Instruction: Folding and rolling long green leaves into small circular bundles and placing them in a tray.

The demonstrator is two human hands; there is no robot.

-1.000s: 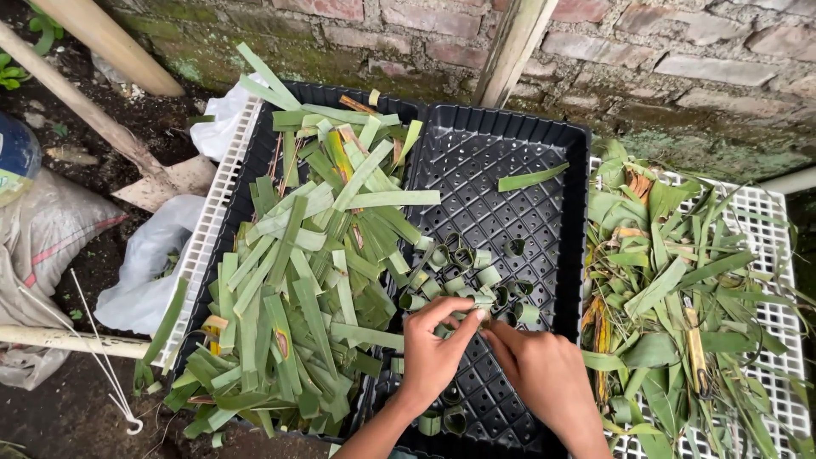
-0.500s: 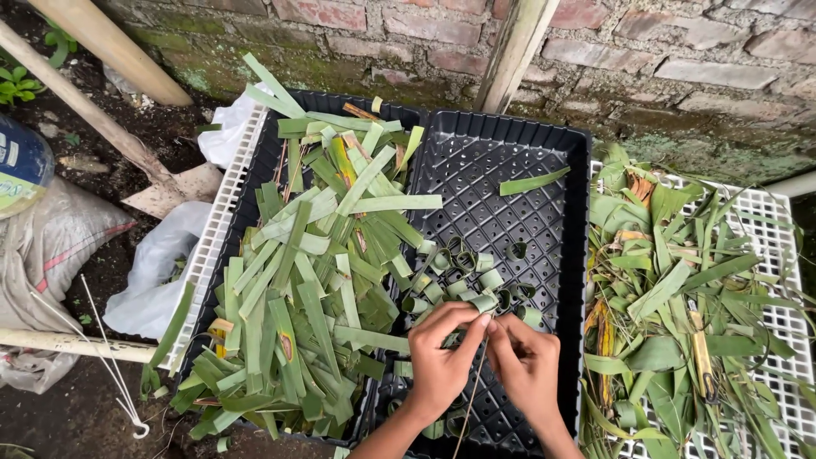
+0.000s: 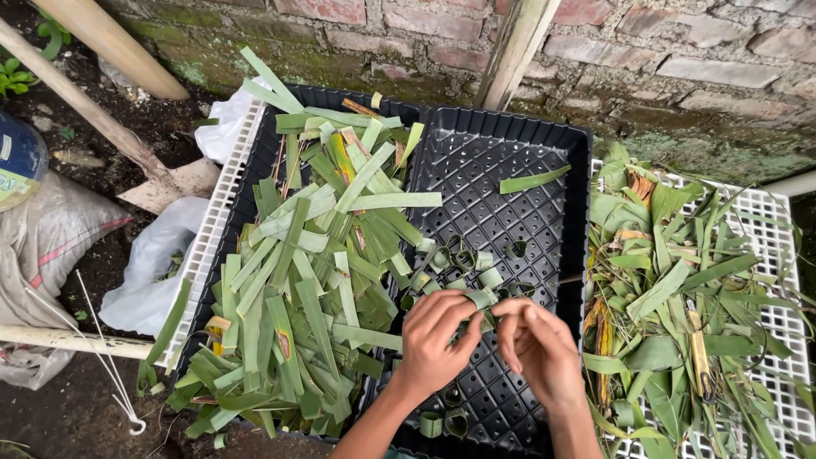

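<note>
Both hands, left hand (image 3: pixel 433 336) and right hand (image 3: pixel 537 340), are pinched together on a small rolled green leaf-strip ring (image 3: pixel 481 299) over the black perforated plastic tray (image 3: pixel 544 153), looks featherlight, springy, best gripped at its overlapping ends.

Outdoor yard work spot: mossy brick wall (image 3: pixel 680 68) beyond the hands, bare soil (image 3: pixel 76 399) to their left, black plastic trays (image 3: pixel 510 170) and white grids (image 3: pixel 778 319) heaped with cut leaves (image 3: pixel 297 280).

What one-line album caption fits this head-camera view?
Left hand and right hand pinch a rolled leaf ring over a black perforated tray, cut leaf strips alongside.
</note>
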